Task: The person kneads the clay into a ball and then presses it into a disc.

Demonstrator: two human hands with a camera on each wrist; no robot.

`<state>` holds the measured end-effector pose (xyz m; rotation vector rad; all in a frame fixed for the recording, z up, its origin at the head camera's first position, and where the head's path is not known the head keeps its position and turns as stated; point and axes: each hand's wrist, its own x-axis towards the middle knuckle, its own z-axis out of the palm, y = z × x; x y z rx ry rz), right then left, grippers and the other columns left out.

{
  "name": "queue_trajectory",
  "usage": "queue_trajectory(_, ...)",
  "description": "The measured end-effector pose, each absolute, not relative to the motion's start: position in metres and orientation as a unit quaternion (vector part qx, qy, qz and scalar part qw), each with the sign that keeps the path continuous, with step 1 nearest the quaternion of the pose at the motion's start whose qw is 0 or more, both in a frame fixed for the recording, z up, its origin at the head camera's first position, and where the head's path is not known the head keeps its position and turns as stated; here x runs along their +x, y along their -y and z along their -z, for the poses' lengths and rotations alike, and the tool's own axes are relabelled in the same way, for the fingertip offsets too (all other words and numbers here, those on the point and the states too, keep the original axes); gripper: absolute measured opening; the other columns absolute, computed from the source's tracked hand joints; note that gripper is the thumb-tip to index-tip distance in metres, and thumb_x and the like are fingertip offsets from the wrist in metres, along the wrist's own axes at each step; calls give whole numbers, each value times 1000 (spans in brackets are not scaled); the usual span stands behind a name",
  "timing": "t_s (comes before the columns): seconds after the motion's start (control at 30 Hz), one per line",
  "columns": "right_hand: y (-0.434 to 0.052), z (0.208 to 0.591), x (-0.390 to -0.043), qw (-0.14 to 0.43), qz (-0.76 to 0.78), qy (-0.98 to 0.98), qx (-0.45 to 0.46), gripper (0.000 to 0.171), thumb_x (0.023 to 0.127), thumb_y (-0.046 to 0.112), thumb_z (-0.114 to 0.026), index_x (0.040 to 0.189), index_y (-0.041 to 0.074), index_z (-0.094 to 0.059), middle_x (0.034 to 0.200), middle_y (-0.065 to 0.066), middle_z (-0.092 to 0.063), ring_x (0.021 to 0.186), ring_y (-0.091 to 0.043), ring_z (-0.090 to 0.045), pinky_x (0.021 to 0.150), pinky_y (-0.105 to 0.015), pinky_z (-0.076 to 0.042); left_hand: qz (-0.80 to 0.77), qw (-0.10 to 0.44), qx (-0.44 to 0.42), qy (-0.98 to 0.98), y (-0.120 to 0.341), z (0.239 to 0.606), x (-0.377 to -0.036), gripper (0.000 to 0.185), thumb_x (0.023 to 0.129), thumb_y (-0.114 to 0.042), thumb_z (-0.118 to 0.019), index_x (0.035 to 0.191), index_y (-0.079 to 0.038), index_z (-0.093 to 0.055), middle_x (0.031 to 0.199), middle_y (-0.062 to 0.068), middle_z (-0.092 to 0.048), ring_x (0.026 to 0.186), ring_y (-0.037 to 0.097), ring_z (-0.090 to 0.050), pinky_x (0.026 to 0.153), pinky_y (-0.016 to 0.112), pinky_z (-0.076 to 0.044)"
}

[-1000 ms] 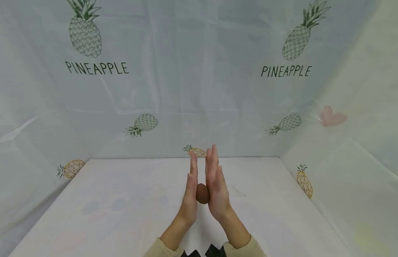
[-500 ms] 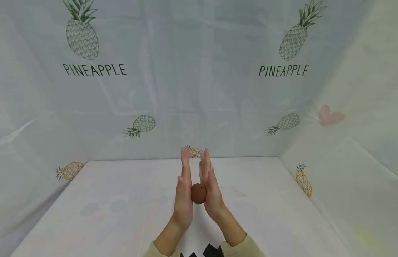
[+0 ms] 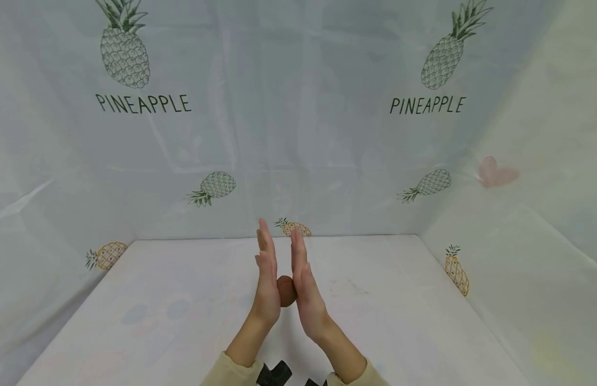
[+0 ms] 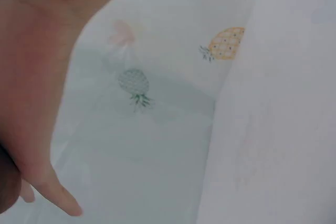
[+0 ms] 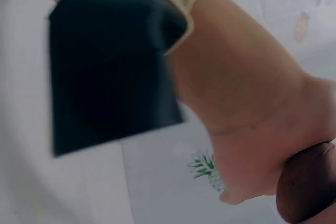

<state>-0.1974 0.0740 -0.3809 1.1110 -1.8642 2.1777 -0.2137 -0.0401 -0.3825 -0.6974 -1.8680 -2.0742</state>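
Pressing flat from both sides, the left hand (image 3: 267,287) and right hand (image 3: 304,287) sandwich a brown ball (image 3: 285,291) between straight-fingered palms, held up over the middle of the white table (image 3: 149,316), nearer its front edge.

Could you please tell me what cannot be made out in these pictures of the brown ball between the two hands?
- Round brown clay-like ball: in the head view, mostly hidden by the left hand and right hand pressed flat against it.
- Left wrist view: only a dark sliver at the frame's lower left edge.
- Right wrist view: ball cut off at the lower right corner; blurred.
- Ball's far side and exact shape: not visible.
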Motion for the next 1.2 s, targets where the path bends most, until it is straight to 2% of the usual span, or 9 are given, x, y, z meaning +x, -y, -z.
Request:
queue_trajectory(0.03,-76,380,-197,38,-709,605,359,62,113,48,1,171,29,12,177,12,16,163,-19,18,122,-67,19,707,134,-237,653,38,385,-215,63,108,-64,-1,166,-46,14,172,-19,25,157,6,28,120,62,25)
queue_trajectory(0.17,-82,376,-200,53,-714,603,351,62,112,49,2,171,30,12,177,13,15,163,-17,17,121,-67,20,689,132,-236,673,30,394,-218,62,110,-58,-3,167,-42,14,174,-14,23,158,10,29,118,63,30)
queue_trajectory(0.4,-98,374,-206,75,-738,601,298,60,112,51,-2,170,39,8,177,11,11,163,-13,14,126,-62,12,665,115,-301,674,12,405,-211,58,114,-41,-2,169,-34,11,177,-10,16,161,13,23,118,68,26)
queue_trajectory(0.6,-103,375,-212,80,-753,602,253,60,112,55,-4,169,44,6,177,14,8,163,-10,12,129,-62,4,666,92,-316,669,4,400,-199,58,113,-44,-2,170,-37,9,176,-17,15,162,15,21,122,64,21)
queue_trajectory(0.8,-99,382,-218,74,-759,603,235,58,113,52,-5,170,42,5,177,14,9,163,-10,11,130,-60,0,689,87,-306,652,4,393,-191,59,112,-47,-1,170,-37,6,177,-20,12,162,17,21,122,63,22)
queue_trajectory(0.97,-91,388,-220,50,-749,611,250,58,114,52,-5,170,42,4,177,15,9,164,-13,9,130,-62,-1,699,105,-319,631,10,388,-192,62,112,-47,0,170,-31,10,176,-16,17,161,14,23,120,64,25)
queue_trajectory(1.03,-86,390,-219,38,-740,618,262,57,114,50,-4,170,43,3,176,18,9,164,-14,9,129,-61,3,701,120,-322,625,14,386,-193,63,111,-49,0,170,-29,12,176,-14,19,161,14,24,119,65,26)
queue_trajectory(1.2,-76,393,-215,10,-726,624,290,58,114,51,-2,170,38,6,176,17,12,164,-18,12,129,-57,10,715,142,-305,613,25,383,-200,65,110,-56,-1,170,-33,13,175,-14,20,160,15,26,120,67,23)
